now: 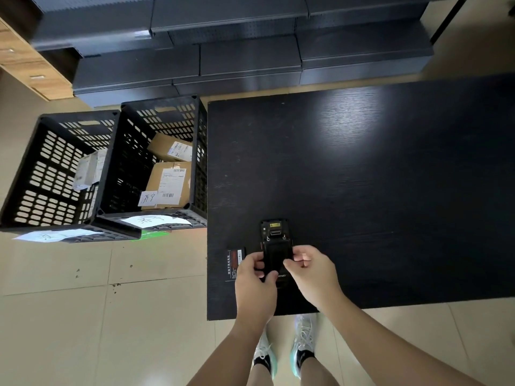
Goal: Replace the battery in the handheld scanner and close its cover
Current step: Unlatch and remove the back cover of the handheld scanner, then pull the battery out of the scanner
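The black handheld scanner [275, 232] lies back-up on the dark table [362, 176] near its front left corner. A black rectangular piece [276, 256], cover or battery, sits over the scanner's back. My left hand [255, 277] pinches this piece from the left and below. My right hand [312, 267] pinches its right edge. A flat battery with a red and white label [233, 260] lies on the table just left of my left hand, partly hidden by it.
Two black plastic crates [111, 174] stand on the tiled floor left of the table; the right one holds cardboard boxes [170, 176]. Paper labels hang on their front rims. Dark metal shelving [223, 51] lies behind. My feet are under the table's front edge.
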`<state>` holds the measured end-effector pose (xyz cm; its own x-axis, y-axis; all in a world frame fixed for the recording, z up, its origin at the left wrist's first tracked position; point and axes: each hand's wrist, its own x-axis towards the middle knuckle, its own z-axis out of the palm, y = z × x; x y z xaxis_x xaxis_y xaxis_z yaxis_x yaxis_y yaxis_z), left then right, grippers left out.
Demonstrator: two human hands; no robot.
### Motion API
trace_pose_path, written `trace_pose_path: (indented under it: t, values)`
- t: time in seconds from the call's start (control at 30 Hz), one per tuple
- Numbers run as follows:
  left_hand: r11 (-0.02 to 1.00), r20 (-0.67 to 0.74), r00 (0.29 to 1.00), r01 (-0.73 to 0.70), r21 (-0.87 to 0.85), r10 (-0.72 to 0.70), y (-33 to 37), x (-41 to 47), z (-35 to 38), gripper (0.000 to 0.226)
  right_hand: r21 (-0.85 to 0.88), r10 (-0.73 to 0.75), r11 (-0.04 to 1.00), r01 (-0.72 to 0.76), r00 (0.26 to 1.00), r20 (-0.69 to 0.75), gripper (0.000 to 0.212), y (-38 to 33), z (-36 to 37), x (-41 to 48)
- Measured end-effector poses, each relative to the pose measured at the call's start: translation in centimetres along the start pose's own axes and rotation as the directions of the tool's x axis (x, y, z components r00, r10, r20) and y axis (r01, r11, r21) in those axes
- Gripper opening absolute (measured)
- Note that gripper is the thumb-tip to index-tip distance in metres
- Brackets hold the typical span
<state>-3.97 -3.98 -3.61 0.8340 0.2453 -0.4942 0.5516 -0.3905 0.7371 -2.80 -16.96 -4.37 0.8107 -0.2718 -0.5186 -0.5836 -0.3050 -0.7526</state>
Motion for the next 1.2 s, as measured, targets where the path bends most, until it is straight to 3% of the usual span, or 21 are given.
trace_pose_path:
  t: [0.2, 0.37, 0.57, 0.77, 1.07, 1.2]
  values:
    - [0.996, -0.075, 0.994, -0.083, -0.025, 0.08, 1.8, -0.8, 0.6, 0.038, 0.109, -0.023, 0.994, 0.027, 0.999, -0.043, 0.025, -1.0, -1.0, -0.1]
    - [0.985, -0.017, 0.985, -0.17, -0.024, 0.17, 4.7, -2.5, 4.3, 0.043, 0.138, 0.023, 0.99, -0.003, 0.989, -0.147, 0.029, -0.4, -6.4, 0.6]
    - [0.997, 0.088, 0.993, -0.073, 0.007, 0.073, 4.6, -4.2, 9.0, 0.043, -0.021, 0.088, 0.996, -0.092, 0.983, -0.163, 0.034, 2.9, -10.1, 0.6]
    - [0.99, 0.132, 0.988, -0.09, 0.108, 0.076, 3.5, -4.9, 10.0, 0.045, -0.146, 0.07, 0.985, -0.093, 0.985, -0.157, 0.036, 4.1, -9.9, 1.1]
    - [0.914, 0.278, 0.948, -0.245, 0.323, 0.155, 3.2, -5.7, 9.9, 0.057, -0.325, -0.056, 0.946, -0.003, 0.984, -0.17, 0.04, 4.4, -9.3, 0.8]
    - [0.893, 0.186, 0.932, -0.353, 0.278, 0.311, 3.0, -5.1, 6.2, 0.046, -0.329, -0.282, 0.92, 0.211, 0.941, -0.186, 0.031, 3.4, -8.6, -0.5]
